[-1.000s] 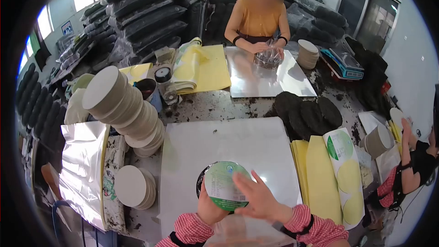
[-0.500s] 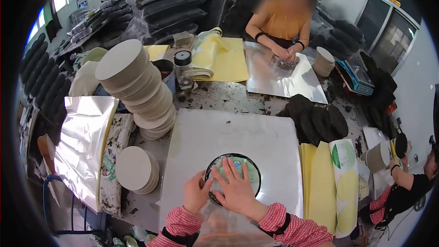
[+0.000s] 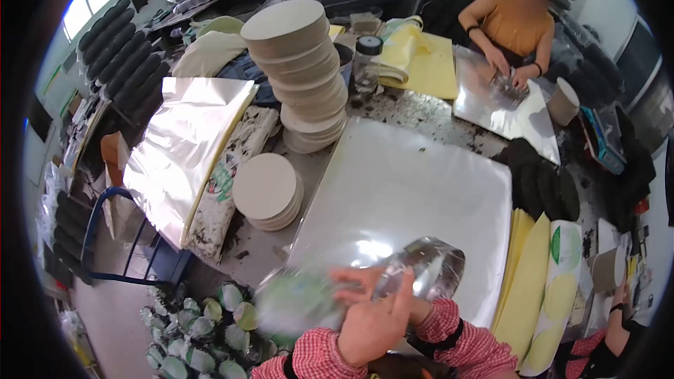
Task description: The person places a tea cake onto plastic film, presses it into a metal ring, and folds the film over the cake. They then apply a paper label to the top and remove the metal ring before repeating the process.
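Near the front edge of the metal sheet (image 3: 421,168), my left hand (image 3: 372,326) is raised with its fingers extended, close to a crinkled shiny clear wrap (image 3: 442,267). Crossing behind it, my right hand (image 3: 358,284) points left, its blurred fingers apart. Just left of those fingers is a green and white round packet (image 3: 298,302), smeared by motion; a small gap or a touch cannot be told. Part of my right hand is hidden behind my left.
Wrapped green-white packets (image 3: 200,337) lie low at the left. Disc stacks (image 3: 298,63) (image 3: 267,189), foil sheets (image 3: 186,147), dark round pads (image 3: 537,179) and yellow sheets (image 3: 523,267) surround the metal sheet. A co-worker (image 3: 516,21) sits opposite; another person (image 3: 611,344) is at right.
My hands have come off the round packet on the sheet and crossed near the front edge. The packet has moved left. The view has turned left and down.
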The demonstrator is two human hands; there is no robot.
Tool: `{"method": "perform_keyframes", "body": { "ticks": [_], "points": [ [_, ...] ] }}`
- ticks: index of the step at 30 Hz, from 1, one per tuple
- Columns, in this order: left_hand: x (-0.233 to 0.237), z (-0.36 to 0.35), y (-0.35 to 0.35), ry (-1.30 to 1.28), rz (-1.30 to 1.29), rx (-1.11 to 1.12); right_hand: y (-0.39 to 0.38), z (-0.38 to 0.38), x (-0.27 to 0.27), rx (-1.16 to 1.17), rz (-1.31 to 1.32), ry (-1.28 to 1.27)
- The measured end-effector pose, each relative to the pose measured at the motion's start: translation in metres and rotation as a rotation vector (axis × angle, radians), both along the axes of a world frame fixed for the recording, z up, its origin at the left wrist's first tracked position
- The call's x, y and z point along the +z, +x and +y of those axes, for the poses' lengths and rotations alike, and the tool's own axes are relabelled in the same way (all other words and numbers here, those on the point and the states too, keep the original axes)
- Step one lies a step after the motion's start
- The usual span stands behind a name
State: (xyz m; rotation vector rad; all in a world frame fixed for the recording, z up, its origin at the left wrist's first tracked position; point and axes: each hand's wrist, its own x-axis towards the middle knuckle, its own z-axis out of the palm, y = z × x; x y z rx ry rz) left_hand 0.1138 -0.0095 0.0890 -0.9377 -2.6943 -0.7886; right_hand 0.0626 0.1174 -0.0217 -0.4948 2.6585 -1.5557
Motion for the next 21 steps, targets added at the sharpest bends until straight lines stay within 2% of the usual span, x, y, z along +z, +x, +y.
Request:
{"method": "perform_keyframes", "body": {
  "ticks": [2, 3, 4, 6, 7, 8, 9, 10, 12, 13, 15, 16, 18, 20, 21],
  "points": [
    [-0.008, -0.017, 0.001, -0.019, -0.007, 0.181, 0.013, -0.018, -0.019, 0.435, -0.36, -0.43],
    [-0.017, -0.021, -0.001, 0.06, -0.105, 0.291, 0.002, -0.01, 0.017, 0.356, -0.267, 0.093],
    [-0.033, -0.026, -0.007, 0.053, -0.107, 0.282, -0.008, -0.004, 0.036, 0.326, -0.358, 0.376],
    [-0.07, -0.046, -0.021, 0.233, -0.496, 0.425, 0.002, 0.017, 0.045, 0.208, -0.18, 0.304],
    [-0.083, -0.058, -0.029, 0.337, -0.6, 0.389, 0.01, 0.026, 0.046, 0.191, -0.192, 0.301],
    [-0.089, -0.073, -0.035, 0.443, -0.71, 0.357, 0.02, 0.035, 0.046, 0.104, 0.019, 0.277],
    [-0.086, -0.093, -0.041, 0.426, -0.57, 0.263, 0.031, 0.044, 0.046, 0.019, 0.225, 0.254],
    [-0.08, -0.116, -0.051, 0.41, -0.429, 0.171, 0.043, 0.054, 0.05, 0.011, 0.207, 0.257],
    [-0.048, -0.162, -0.075, 0.061, -0.367, -0.194, 0.066, 0.075, 0.055, -0.175, 0.326, 0.362],
    [-0.051, -0.166, -0.078, 0.06, -0.372, -0.204, 0.081, 0.081, 0.045, -0.216, 0.184, 0.247],
    [-0.057, -0.174, -0.08, -0.189, -0.329, -0.403, 0.096, 0.071, 0.032, -0.25, 0.109, 0.21],
    [-0.063, -0.178, -0.083, -0.192, -0.33, -0.425, 0.101, 0.067, 0.027, -0.272, 0.038, 0.175],
    [-0.078, -0.182, -0.088, -0.06, -0.437, -0.457, 0.101, 0.062, 0.019, -0.286, 0.108, 0.238],
    [-0.081, -0.182, -0.087, -0.07, -0.427, -0.441, 0.102, 0.058, 0.014, -0.269, 0.17, 0.3],
    [-0.078, -0.181, -0.086, -0.129, -0.345, -0.491, 0.101, 0.056, 0.013, -0.283, 0.16, 0.272]
  ]
}}
